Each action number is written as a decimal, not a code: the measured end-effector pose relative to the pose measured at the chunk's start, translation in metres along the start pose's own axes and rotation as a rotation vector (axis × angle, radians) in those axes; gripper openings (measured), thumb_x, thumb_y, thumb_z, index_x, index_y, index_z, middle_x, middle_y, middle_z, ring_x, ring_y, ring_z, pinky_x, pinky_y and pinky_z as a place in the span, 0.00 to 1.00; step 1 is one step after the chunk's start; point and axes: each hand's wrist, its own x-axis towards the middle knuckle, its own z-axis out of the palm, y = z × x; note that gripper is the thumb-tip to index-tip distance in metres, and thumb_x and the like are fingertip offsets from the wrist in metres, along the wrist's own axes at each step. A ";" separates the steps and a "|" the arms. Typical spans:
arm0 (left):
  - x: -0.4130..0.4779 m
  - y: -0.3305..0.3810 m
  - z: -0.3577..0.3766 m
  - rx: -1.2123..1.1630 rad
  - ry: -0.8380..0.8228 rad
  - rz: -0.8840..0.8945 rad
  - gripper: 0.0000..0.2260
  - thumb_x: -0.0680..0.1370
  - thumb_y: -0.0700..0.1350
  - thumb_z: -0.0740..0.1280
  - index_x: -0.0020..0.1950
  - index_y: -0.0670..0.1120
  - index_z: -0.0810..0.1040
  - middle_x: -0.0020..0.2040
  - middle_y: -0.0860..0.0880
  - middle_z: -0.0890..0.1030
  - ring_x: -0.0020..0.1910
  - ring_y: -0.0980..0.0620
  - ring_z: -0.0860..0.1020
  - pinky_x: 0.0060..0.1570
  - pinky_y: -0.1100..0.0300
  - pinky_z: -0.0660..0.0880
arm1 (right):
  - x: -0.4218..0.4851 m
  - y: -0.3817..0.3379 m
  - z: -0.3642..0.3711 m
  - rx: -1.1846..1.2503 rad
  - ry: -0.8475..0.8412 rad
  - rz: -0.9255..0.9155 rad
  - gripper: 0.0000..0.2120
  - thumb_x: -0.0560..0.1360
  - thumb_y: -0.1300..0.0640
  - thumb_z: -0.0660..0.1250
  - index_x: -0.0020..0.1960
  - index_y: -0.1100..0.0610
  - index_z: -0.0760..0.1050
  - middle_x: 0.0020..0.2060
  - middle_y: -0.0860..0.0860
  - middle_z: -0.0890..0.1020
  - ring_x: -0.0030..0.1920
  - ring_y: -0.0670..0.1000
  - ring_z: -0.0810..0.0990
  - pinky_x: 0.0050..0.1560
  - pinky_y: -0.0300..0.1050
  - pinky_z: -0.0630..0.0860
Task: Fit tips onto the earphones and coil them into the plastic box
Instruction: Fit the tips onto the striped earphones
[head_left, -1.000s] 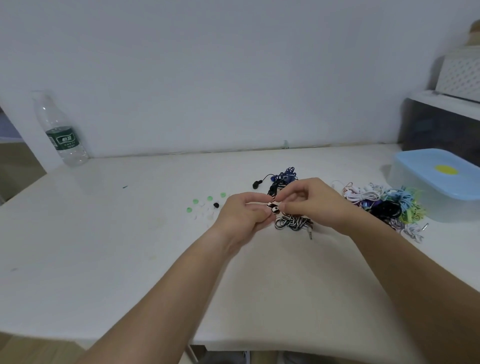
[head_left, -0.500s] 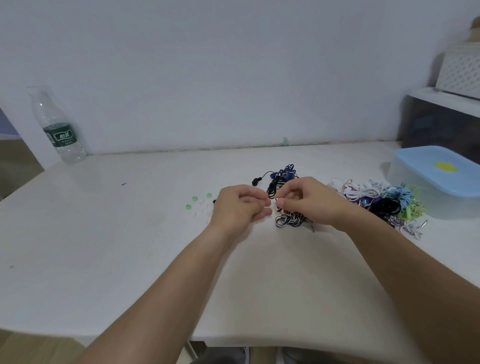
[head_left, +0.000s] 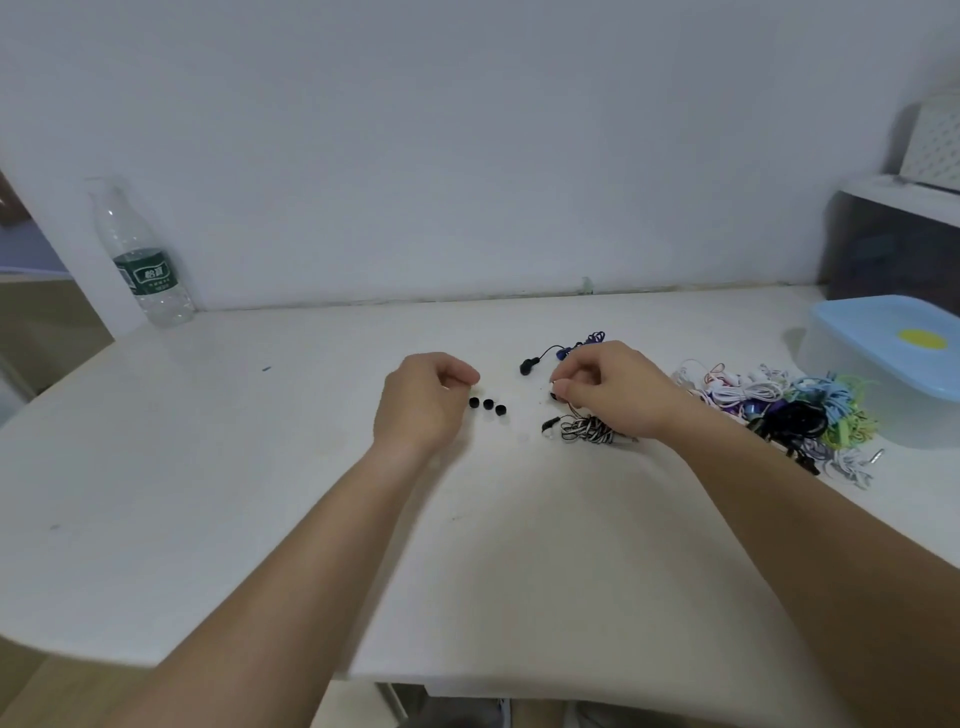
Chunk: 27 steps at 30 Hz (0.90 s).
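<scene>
Three tips (head_left: 487, 404) are set mid-table (head_left: 260, 467); a bottle (head_left: 148, 265) is stood far left; earphones (head_left: 789, 410) are heaped just beside the box (head_left: 883, 358), right.

The only writing that could be read stood on the green label (head_left: 148, 274) wrapped around the clear water bottle (head_left: 136, 228) at the far left corner of the worktop (head_left: 260, 415). It was two bold white Chinese characters, apparently 怡寶. The finer white lines beneath them were too small to make out. The yellow patch (head_left: 918, 339) on the plastic box (head_left: 857, 364) lid showed no legible marking.
</scene>
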 end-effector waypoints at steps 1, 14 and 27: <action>0.000 0.001 0.002 0.065 -0.034 0.021 0.12 0.78 0.40 0.64 0.47 0.55 0.84 0.46 0.60 0.82 0.43 0.60 0.79 0.42 0.62 0.76 | 0.002 0.001 0.002 0.022 0.005 0.007 0.05 0.77 0.56 0.69 0.43 0.49 0.80 0.35 0.47 0.82 0.37 0.45 0.78 0.41 0.39 0.72; 0.011 0.009 0.038 0.672 -0.115 0.252 0.08 0.73 0.40 0.65 0.44 0.52 0.82 0.44 0.53 0.82 0.45 0.47 0.79 0.36 0.58 0.68 | 0.002 0.015 0.017 0.397 0.113 0.040 0.06 0.78 0.61 0.69 0.49 0.52 0.82 0.40 0.56 0.86 0.33 0.43 0.80 0.43 0.39 0.76; 0.002 0.003 0.042 0.556 -0.076 0.184 0.08 0.76 0.40 0.58 0.43 0.53 0.72 0.45 0.53 0.75 0.44 0.48 0.75 0.34 0.56 0.66 | 0.000 0.024 0.023 0.325 0.105 -0.007 0.09 0.75 0.61 0.71 0.44 0.46 0.82 0.40 0.50 0.85 0.35 0.45 0.80 0.45 0.41 0.77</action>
